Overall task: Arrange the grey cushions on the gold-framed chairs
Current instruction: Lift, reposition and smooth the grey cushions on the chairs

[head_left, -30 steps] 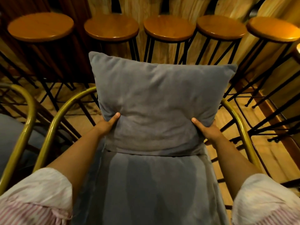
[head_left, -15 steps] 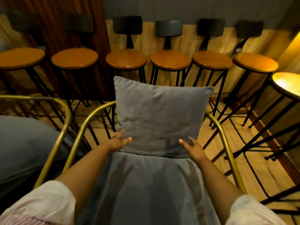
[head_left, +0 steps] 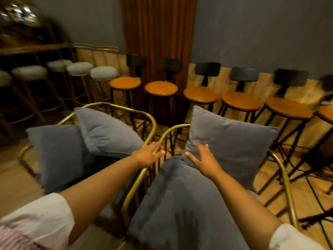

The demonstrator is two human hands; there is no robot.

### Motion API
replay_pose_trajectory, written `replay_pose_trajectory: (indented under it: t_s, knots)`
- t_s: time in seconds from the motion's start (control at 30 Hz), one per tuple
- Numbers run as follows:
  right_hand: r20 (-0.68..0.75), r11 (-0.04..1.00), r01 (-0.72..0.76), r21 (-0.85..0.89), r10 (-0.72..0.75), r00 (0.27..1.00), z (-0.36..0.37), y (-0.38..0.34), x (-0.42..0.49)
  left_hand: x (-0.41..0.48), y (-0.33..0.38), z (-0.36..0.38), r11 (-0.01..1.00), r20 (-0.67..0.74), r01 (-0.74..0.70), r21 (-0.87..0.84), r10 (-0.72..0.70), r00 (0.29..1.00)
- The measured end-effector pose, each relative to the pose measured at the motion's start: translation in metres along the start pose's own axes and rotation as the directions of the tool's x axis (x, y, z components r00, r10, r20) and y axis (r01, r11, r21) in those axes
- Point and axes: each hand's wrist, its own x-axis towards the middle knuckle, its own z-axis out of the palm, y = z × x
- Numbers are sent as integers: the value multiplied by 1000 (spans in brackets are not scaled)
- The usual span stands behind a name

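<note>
A grey cushion stands upright against the back of the right gold-framed chair, above its grey seat pad. My right hand hovers open at the cushion's lower left corner, fingers spread. My left hand is open over the gap between the two chairs, near the gold rail. The left gold-framed chair holds two grey cushions: one leaning at its back, another tipped over its left side.
A row of wooden-topped bar stools with black legs and backs lines the far wall. Grey padded stools stand at the back left by a counter. An orange curtain hangs behind. Wooden floor lies to the left.
Both hands have let go of the right chair's cushion, which stays upright. My view has swung left and up, bringing the left chair and its two cushions into sight.
</note>
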Motion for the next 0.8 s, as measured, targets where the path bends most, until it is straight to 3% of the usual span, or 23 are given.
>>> replay_pose_trajectory:
  t_s: [0.17,0.4,0.63,0.8]
  knots:
    - [68,987,162,-6,-161,985,52,-75,2,-49,-75,-38,997,-86,71,-42,-75,994]
    - [136,985,169,42,-173,975,151,-162,57,-72,-214,-108,974,-148,148,-172,-174,974]
    - [141,987,69,143,-89,986,259,-240,121,-67,-352,-174,942,-160,249,-226,-288,944]
    - [197,966,-113,234,67,978,310,-261,157,-34,-410,-198,912,-97,293,-288,-333,938]
